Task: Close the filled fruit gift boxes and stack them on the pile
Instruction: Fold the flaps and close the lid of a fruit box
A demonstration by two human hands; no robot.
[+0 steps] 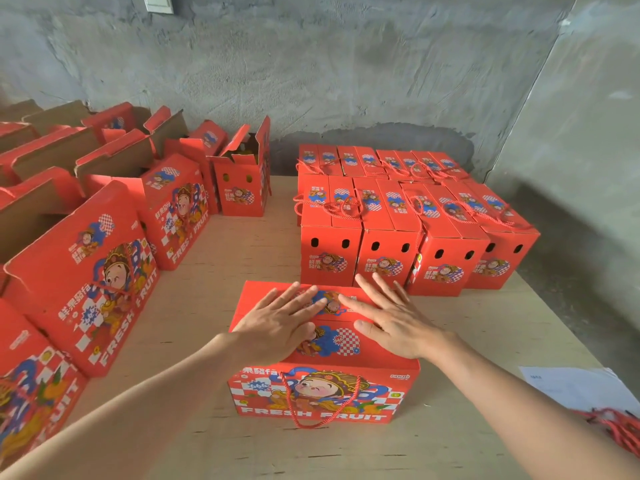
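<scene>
- The red fruit gift box (343,344) is sitting on the plywood sheet (207,445) right in front of the person, printed long side facing them, just short of the front row of the pile.
- Both hands are lying flat on its lid. The left hand (280,327) and the right hand (391,320) have straight, spread fingers and are gripping nothing, only pressing down.
- They are bearing on the two top flaps where these meet, which looks like a way of seating the flaps so that the lid stays shut before the box is lifted.
- Its red rope handle (311,426) is hanging loose down the front face, out of the way of the palms.
- The pile of closed boxes (388,216) is standing just behind in tight rows, narrow ends with the paired holes facing us and handles lying across the tops. This box probably belongs up there next.
- To the left, the unclosed boxes (239,188) are waiting with their flaps standing up. Fruit is barely showing inside one of them.
- At the right edge, some sheets of paper (575,386) and a bundle of spare red cords (616,427) are lying well apart from the work.
</scene>
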